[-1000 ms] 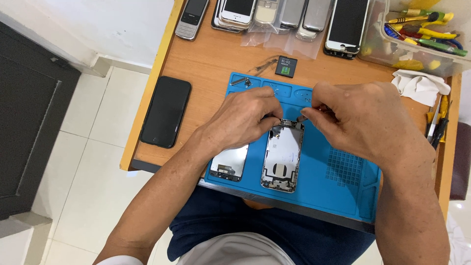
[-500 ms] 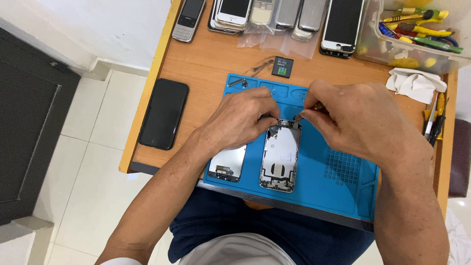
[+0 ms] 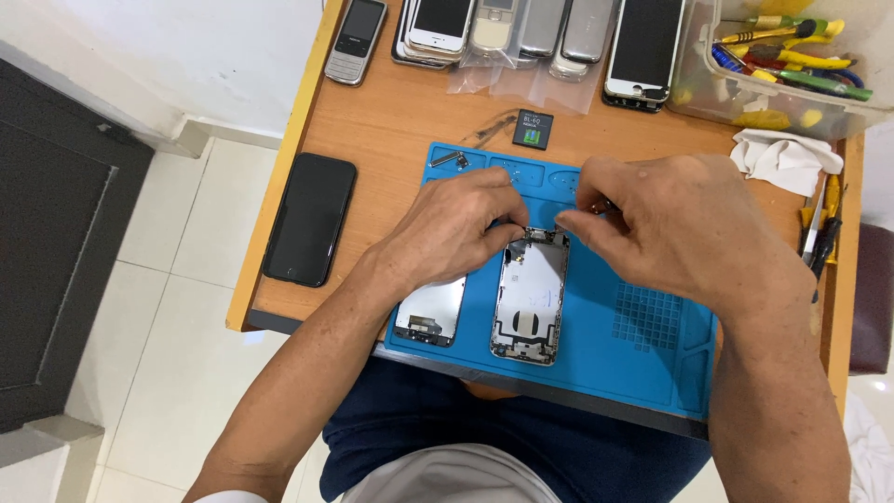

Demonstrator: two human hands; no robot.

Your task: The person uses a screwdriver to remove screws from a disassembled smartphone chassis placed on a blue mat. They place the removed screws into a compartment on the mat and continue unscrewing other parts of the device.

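- Your left hand is down on the blue work mat, fingers curled and pressed to the top end of the opened phone shell, right at its upper left corner.
- Your right hand meets it from the other side, thumb and forefinger pinched together just above the shell's top edge; whatever sits in that pinch is too small to make out.
- The shell lies lengthwise in the middle of the mat, silver insides up, its lower end close to the mat's near edge.
- Just beside it on the left rests the detached screen panel, partly under your left wrist, by the mat's near left corner.
- A small metal bracket sits in the mat's far left corner.
- Off the mat, a small black battery lies on the bench just past the mat's far edge.
- A black phone lies face up along the bench's left edge, well apart from your hands.
- A row of phones lines the bench's far edge.
- In the far right corner stands a clear tub of tools, a white cloth just in front of it.
- Tweezers and drivers lie along the right edge.
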